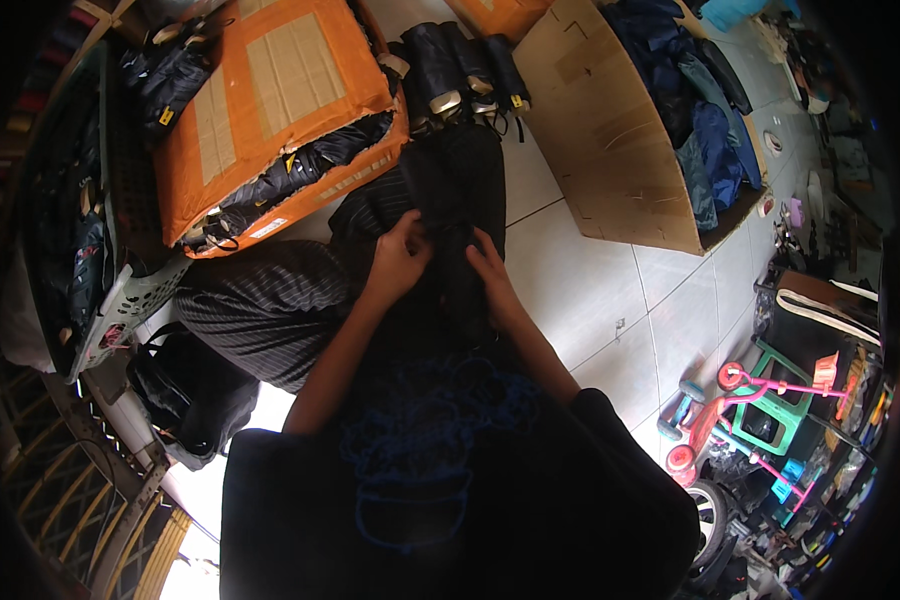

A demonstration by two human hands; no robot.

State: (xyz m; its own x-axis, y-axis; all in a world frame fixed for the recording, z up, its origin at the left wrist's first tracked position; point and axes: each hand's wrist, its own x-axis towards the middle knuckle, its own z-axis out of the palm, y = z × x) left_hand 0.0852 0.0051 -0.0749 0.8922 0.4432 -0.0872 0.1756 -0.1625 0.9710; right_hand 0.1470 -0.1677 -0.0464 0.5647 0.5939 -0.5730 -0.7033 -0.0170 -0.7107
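A long black bundle (458,275), which looks like a folded umbrella, lies over my lap, hard to tell from my dark clothes. My left hand (400,262) has its fingers curled in a pinch at the bundle's left edge. Along the right side of it, my right hand (492,272) presses with thumb and fingers. Just beyond my knee, several black folded umbrellas (435,65) lie side by side, their light handle ends toward me.
An orange-taped carton (290,70) full of black umbrellas stands front left, beside a grey plastic basket (135,300). Front right is an open brown carton (600,130) holding blue folded fabric. A pink scooter (710,425) and a green stool (770,400) crowd the right side.
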